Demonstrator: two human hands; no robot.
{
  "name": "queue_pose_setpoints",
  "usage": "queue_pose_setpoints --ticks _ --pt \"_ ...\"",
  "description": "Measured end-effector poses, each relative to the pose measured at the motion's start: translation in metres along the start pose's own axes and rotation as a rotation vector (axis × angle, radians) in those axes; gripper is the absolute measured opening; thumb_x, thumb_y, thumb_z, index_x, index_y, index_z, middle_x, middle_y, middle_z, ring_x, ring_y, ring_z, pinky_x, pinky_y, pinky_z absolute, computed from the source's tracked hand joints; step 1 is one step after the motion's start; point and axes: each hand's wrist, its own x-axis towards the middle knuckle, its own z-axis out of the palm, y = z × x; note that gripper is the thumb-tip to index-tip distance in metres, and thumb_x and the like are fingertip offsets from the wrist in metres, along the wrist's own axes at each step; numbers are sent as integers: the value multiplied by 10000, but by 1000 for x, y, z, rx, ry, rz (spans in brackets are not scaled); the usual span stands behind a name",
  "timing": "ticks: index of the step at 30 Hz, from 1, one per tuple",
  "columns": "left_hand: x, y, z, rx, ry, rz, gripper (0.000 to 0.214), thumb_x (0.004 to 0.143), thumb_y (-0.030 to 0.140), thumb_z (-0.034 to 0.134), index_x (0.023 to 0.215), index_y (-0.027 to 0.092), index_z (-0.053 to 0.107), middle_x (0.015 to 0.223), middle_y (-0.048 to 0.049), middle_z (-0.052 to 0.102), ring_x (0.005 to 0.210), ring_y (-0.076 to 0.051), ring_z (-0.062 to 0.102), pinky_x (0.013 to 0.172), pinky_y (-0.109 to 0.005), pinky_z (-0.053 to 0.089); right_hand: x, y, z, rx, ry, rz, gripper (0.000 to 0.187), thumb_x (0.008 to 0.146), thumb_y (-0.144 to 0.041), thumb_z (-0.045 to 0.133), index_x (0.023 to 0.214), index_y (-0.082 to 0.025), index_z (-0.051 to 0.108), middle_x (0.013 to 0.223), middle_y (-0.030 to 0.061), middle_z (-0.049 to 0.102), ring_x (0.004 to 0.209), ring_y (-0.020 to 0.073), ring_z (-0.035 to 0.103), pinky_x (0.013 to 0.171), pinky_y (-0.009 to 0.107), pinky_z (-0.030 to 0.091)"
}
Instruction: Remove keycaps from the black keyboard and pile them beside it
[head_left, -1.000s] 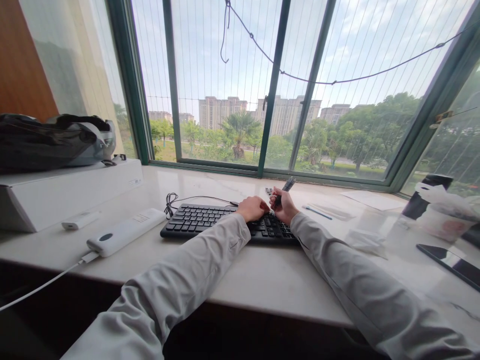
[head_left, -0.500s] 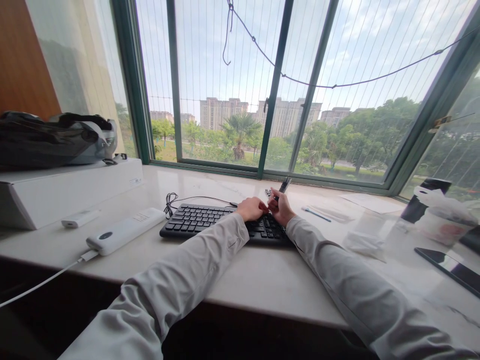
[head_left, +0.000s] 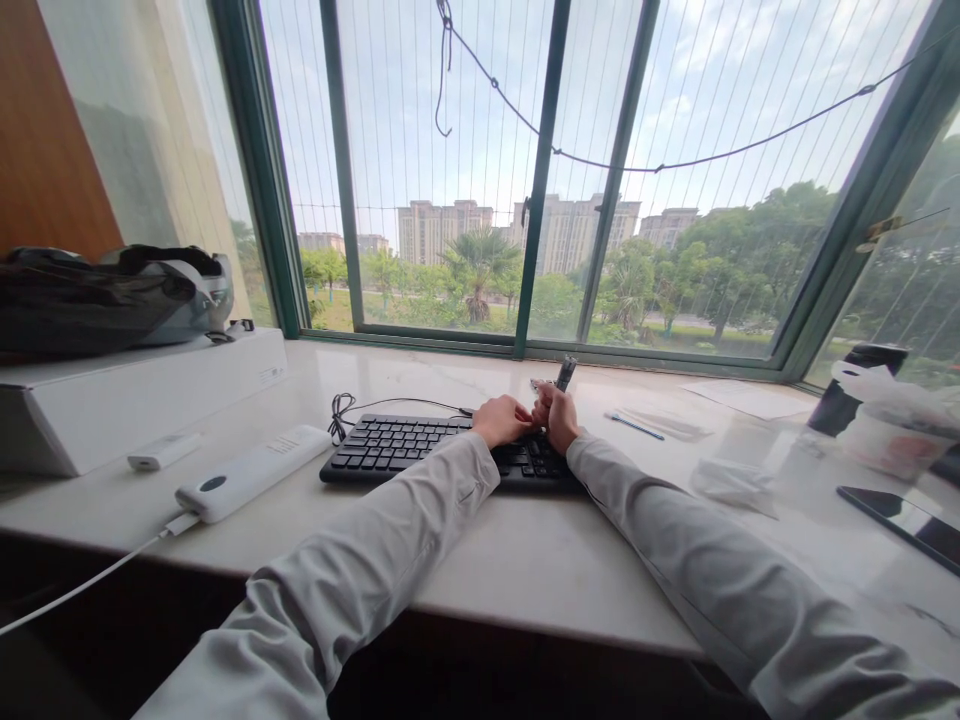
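A black keyboard (head_left: 405, 443) lies on the pale stone counter, its right half partly covered by my hands. Over its upper right part, my left hand (head_left: 504, 420) is closed, fingertips pinched together close to my right hand; whatever is between them is hidden. My right hand (head_left: 556, 418) is wrapped round a dark, slim tool (head_left: 567, 373), whose greyish end sticks up above the fist. The tool's lower end is out of sight, so its exact kind cannot be told. Small dark-and-light pieces (head_left: 537, 384) lie just behind my right hand.
Left of the keyboard lie a white power bank (head_left: 251, 475) with a cable, a small white device (head_left: 163, 452) and a white box (head_left: 142, 395) bearing a dark bag. To the right are a blue stick (head_left: 637, 427), clear plastic packaging (head_left: 731, 480), a phone (head_left: 900, 525) and a white tub (head_left: 892, 440).
My right hand has turned slightly, and the tool in it stands more upright and lower. The left hand stays pinched at almost the same place. The head view has shifted a little.
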Motion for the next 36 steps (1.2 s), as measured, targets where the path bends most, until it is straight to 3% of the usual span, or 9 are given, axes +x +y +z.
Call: queue_pose_setpoints --ticks 6,11,13,16,18,21,28,36 --pt "4 -3 2 -2 -38 2 372 692 565 636 942 307 734 992 33 722 929 -193 650 729 -247 471 -1 4 0 -62 -60 -83 421 661 -280 650 493 -239 266 405 -91 187 329 58 179 331 248 129" --pt "8 -7 2 -78 11 52 312 723 517 649 906 281 738 909 18 731 873 -162 661 745 -235 474 2 -5 -8 -70 14 -236 479 724 -385 635 502 -238 238 422 -84 184 373 65 155 361 254 152" --pt "8 -7 -2 -130 71 48 308 756 489 637 928 251 730 906 -1 730 796 -144 669 740 -229 480 3 -13 -17 -273 9 -280 463 730 -472 641 506 -228 317 428 -62 272 400 79 223 381 254 205" --pt "6 -5 -9 -204 177 52 307 797 465 612 962 225 708 904 -17 728 680 -127 665 705 -236 492 2 -27 -32 -752 -42 -305 423 715 -571 631 558 -200 505 485 -17 445 482 108 381 450 245 297" --pt "4 -3 -12 -219 259 91 275 801 453 619 945 236 706 887 -14 728 712 -138 670 715 -243 493 2 -33 -40 -986 -64 -307 426 728 -606 596 630 -191 591 535 -2 516 542 129 456 503 246 340" --pt "1 1 -13 -190 340 155 224 786 444 647 906 267 715 839 -5 728 807 -163 671 754 -258 485 4 -37 -45 -1161 -110 -275 458 775 -626 522 796 -189 660 598 14 581 610 160 539 574 261 390" --pt "-4 3 -9 -118 377 210 288 789 526 611 905 288 725 824 -6 729 848 -188 668 771 -280 474 3 -36 -43 -1275 -188 -301 376 808 -516 532 867 -178 685 792 34 672 781 193 594 661 268 410" --pt "-9 5 -10 -55 320 228 270 769 485 655 955 299 715 901 10 733 913 -188 652 800 -276 461 6 -34 -47 -1325 -227 -275 367 822 -479 522 866 -162 701 802 44 675 763 188 583 660 265 409"
